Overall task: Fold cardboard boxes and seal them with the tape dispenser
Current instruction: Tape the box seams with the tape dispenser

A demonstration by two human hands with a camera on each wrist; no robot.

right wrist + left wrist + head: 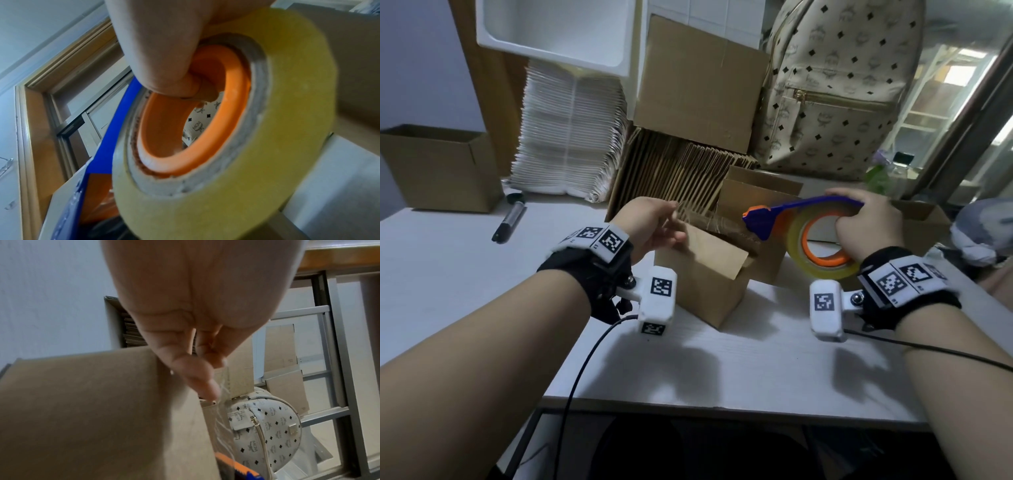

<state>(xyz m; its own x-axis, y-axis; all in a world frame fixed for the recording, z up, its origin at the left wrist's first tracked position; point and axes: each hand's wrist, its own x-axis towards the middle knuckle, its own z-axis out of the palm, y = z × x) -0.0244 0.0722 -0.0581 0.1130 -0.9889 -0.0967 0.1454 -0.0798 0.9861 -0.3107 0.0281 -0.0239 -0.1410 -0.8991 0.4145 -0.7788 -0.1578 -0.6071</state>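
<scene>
At frame centre, the box (709, 274) sits on the desk (482, 274); left hand (650, 226) pinches the clear tape end (709, 219) over it; right hand (869, 229) grips the tape dispenser (808, 236), stretching the strip left to right.

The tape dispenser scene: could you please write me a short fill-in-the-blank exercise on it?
1. The tape dispenser is gripped by the person's ____ hand.
2. The ring inside the tape roll is coloured ____.
3. The left hand pinches the free end of the clear ____ above the small cardboard box.
4. The black marker lies on the ____.

Missing words: right; orange; tape; table
</scene>
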